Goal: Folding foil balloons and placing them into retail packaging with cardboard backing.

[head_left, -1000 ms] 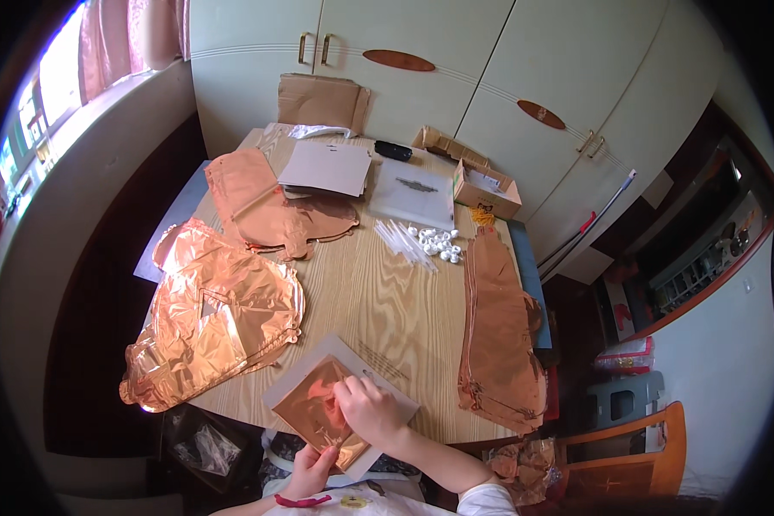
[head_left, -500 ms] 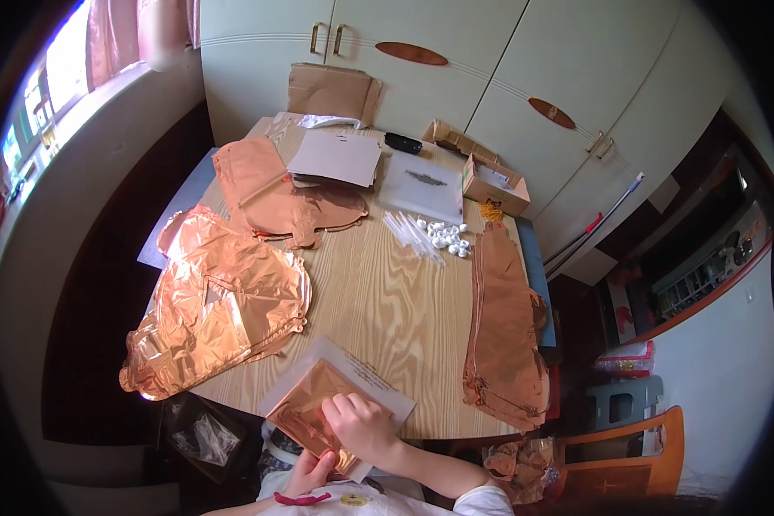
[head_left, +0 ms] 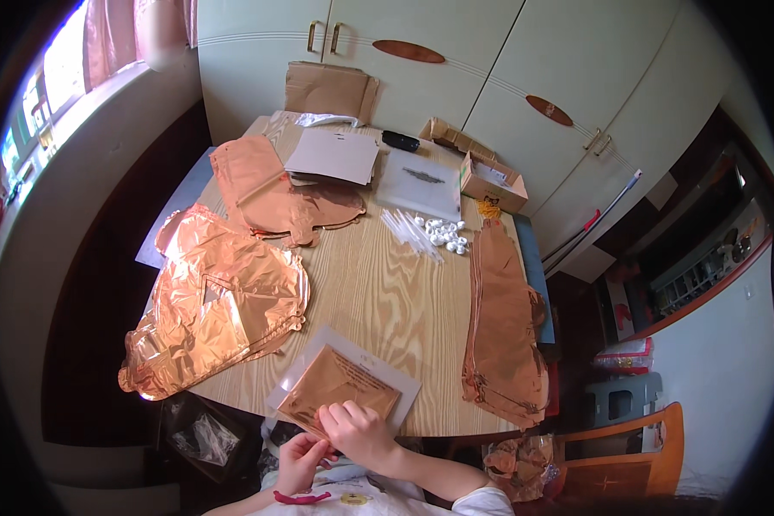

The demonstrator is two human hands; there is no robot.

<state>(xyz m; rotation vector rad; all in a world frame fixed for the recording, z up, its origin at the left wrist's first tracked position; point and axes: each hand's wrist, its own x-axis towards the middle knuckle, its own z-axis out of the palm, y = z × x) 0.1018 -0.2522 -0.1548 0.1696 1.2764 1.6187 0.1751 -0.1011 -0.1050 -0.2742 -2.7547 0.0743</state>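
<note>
Bag: the clear flat plastic bag (head_left: 297, 371), with a folded copper-coloured foil sheet (head_left: 340, 383) showing through it, is directly before you, at the near edge of the wood-grain counter (head_left: 396, 310).
Direction: the bag is turned like a diamond; one corner points away from you, and from it the far edge slopes down to the right.
Long axis: I cannot tell it, because your hands cover the near part.
Right grip: your right hand (head_left: 359, 437) has its fingers bent together upon the bag's near part; whether they pinch it, I cannot tell.
Left grip: your left hand (head_left: 301, 460) is just beside the right one, thumb and fingers near each other; whether something is between them, I cannot tell.
Hidden: the near border of the foil sheet, behind your right hand.
Hard to see: the dark print on the bag, small and blurred.
Cut off: your left forearm (head_left: 248, 506), by the lower border.
</note>
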